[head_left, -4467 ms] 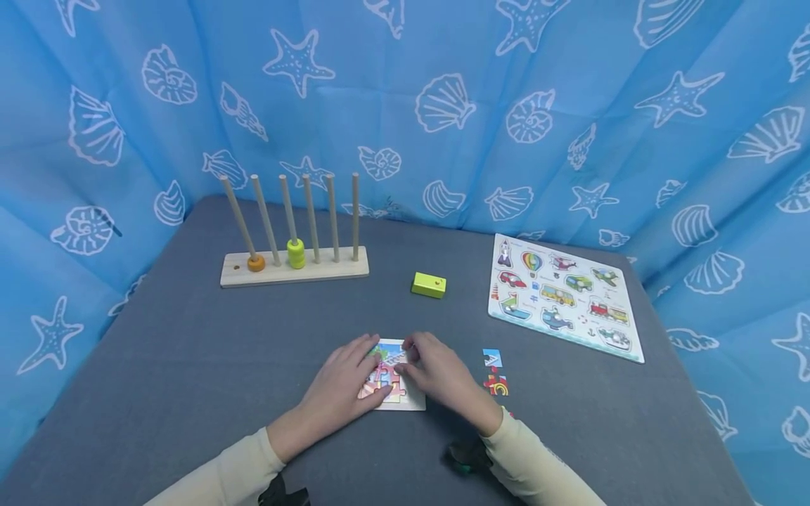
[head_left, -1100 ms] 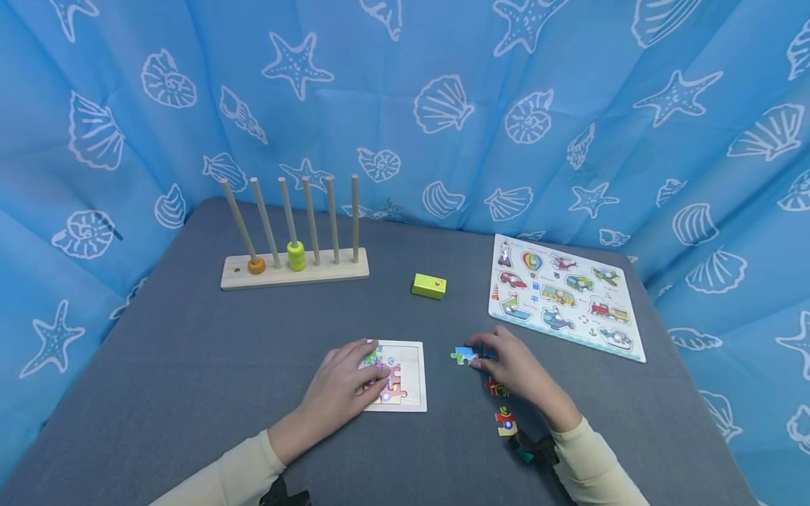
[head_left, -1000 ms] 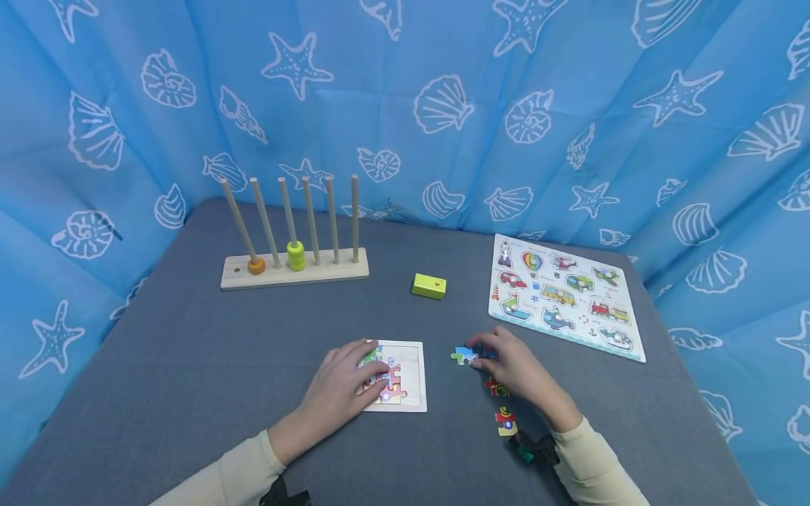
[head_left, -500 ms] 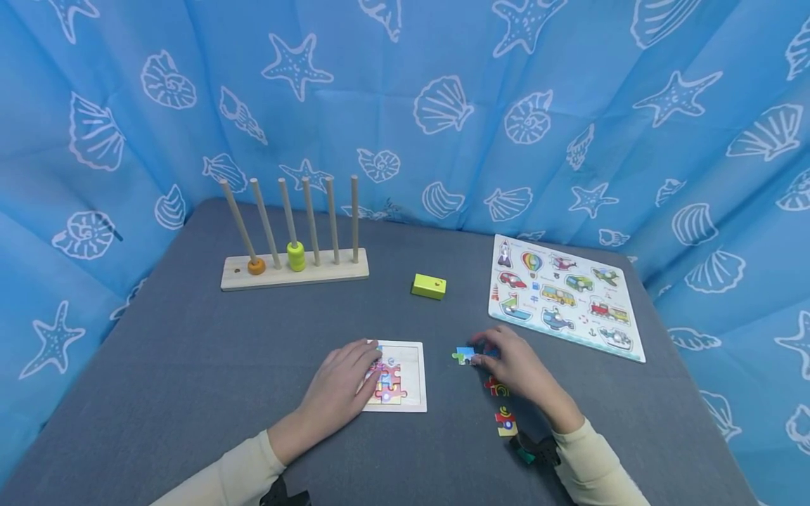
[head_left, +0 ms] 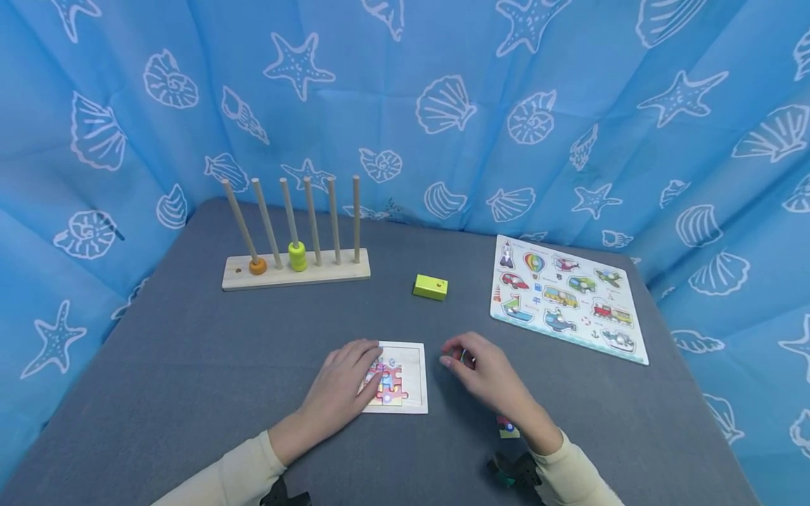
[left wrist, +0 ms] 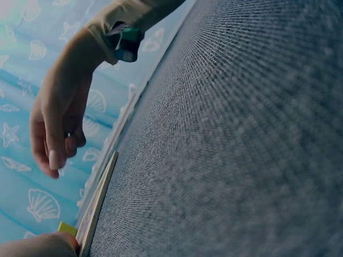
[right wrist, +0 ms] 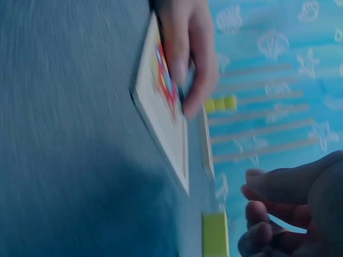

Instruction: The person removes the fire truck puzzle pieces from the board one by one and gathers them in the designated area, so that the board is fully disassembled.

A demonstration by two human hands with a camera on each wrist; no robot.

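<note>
A square wooden puzzle tray (head_left: 414, 376) lies in front of me, with joined pink and blue jigsaw pieces (head_left: 389, 385) in its left part. My left hand (head_left: 342, 372) rests on the tray's left side, fingers covering some of the pieces. Just right of the tray hovers my right hand (head_left: 484, 372). Its fingers are loosely bent, with a gap at the thumb and nothing visible between the fingertips in either wrist view. A bit of colour shows through that gap in the head view. One red and yellow jigsaw piece (head_left: 508, 427) peeks out beside the right forearm; other loose pieces are hidden.
A yellow-green block (head_left: 430, 287) lies beyond the tray. At the back left is a wooden peg stand (head_left: 329, 270) with orange and green beads. A white vehicle peg puzzle (head_left: 569, 299) lies at the back right. A blue shell-patterned curtain (head_left: 405, 105) hangs behind.
My right hand was over the tray, then at the loose pieces beside a blue and green one. It has since shifted left, covering them. The left hand stays on the tray.
</note>
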